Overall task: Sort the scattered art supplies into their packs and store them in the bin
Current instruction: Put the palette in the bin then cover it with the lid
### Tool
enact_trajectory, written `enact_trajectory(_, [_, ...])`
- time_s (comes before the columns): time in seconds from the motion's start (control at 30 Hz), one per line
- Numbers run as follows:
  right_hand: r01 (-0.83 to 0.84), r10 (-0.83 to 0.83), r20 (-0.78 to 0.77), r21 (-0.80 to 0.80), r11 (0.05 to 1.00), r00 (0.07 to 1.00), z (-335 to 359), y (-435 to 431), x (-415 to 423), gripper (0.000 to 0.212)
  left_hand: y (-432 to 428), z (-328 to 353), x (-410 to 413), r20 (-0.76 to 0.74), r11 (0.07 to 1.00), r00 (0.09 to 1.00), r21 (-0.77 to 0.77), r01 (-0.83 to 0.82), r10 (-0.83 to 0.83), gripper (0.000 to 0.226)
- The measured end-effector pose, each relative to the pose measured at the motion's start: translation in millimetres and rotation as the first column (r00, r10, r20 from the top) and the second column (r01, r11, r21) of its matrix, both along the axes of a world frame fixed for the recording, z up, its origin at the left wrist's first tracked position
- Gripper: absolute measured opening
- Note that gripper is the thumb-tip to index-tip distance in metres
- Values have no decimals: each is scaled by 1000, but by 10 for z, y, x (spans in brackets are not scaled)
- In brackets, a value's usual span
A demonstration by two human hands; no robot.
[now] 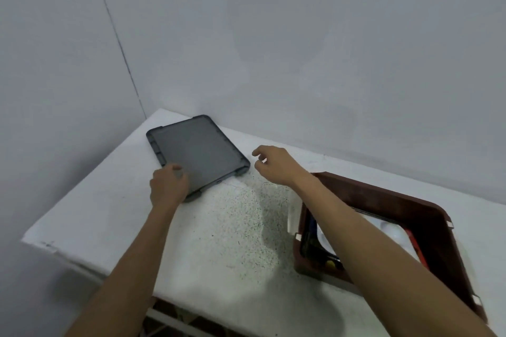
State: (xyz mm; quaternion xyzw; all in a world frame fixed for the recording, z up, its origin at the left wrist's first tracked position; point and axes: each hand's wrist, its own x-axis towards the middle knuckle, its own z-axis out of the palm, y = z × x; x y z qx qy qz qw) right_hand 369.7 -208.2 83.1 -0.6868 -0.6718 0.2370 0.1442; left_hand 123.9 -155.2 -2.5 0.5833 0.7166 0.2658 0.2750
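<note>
A white counter [219,241], speckled with dark flecks across its middle, stands in the corner of a pale grey wall [301,35]. A flat dark grey case [200,150] with rounded corners and small tabs along its edges lies closed near the far left corner of the counter, turned at an angle to the edges. The left hand [168,186] is at the case's near corner, back of the hand up. Its fingers [175,169] are bent and lie on the top face by the left edge. The thumb is hidden and the hand is blurred, so I cannot tell whether the fingers are clamped on the case or only resting on it. The right hand [273,165] hangs over the counter just beside the case's right corner without touching it, its fingers [257,152] loosely curled, a little apart and holding nothing. A brown bin [383,191] sits at the right edge of the counter, well apart from the case, and the right forearm crosses above it. Inside the bin a white tray [394,232] lies flat, a red strip [414,246] shows along its right side, and dark supplies [310,238] lie against the left wall, too blurred to name.
</note>
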Motion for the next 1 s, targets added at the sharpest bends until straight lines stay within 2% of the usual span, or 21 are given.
enact_trajectory(0.2, [57, -60, -11, -192, 980, 998, -218, 424, -198, 42, 112, -150, -36, 76, 993, 991, -53, -106, 110, 37])
enact_trajectory(0.3, [84, -112, -86, -284, 955, 990, -324, 525, -237, 44, 119, -175, -30, 100, 987, 982, -47, -157, 161, 34])
enact_trajectory(0.4, [102, -168, -161, -357, 929, 972, -438, 569, -271, 35, 149, -183, -53, 133, 978, 970, -74, -193, 202, 40])
enact_trajectory(0.53, [144, -219, -207, -325, 935, 953, -486, 616, -278, 26, 220, -133, -101, 214, 965, 950, -175, -194, 229, 54])
enact_trajectory(0.63, [207, -262, -202, -257, 944, 944, -403, 600, -235, 17, 225, -172, -136, 278, 966, 940, -219, -140, 200, 34])
enact_trajectory(0.7, [230, -273, -205, -213, 950, 940, -327, 571, -187, 22, 189, -180, -137, 400, 963, 889, -234, -136, 223, 24])
enact_trajectory(0.77, [259, -291, -214, -163, 952, 933, -245, 526, -128, 33, 137, -146, -94, 554, 961, 795, -243, -130, 247, 23])
enact_trajectory(0.83, [270, -294, -231, -130, 954, 927, -174, 474, -71, 31, 57, -54, -34, 682, 962, 684, -241, -125, 260, 27])
enact_trajectory(0.93, [273, -291, -274, -101, 957, 917, -67, 380, 37, 50, -15, 55, 29, 803, 970, 546, -219, -101, 238, 35])
enact_trajectory(1.0, [285, -290, -314, -65, 956, 904, 1, 279, 123, 53, -67, 159, 79, 863, 978, 461, -187, -91, 208, 42])
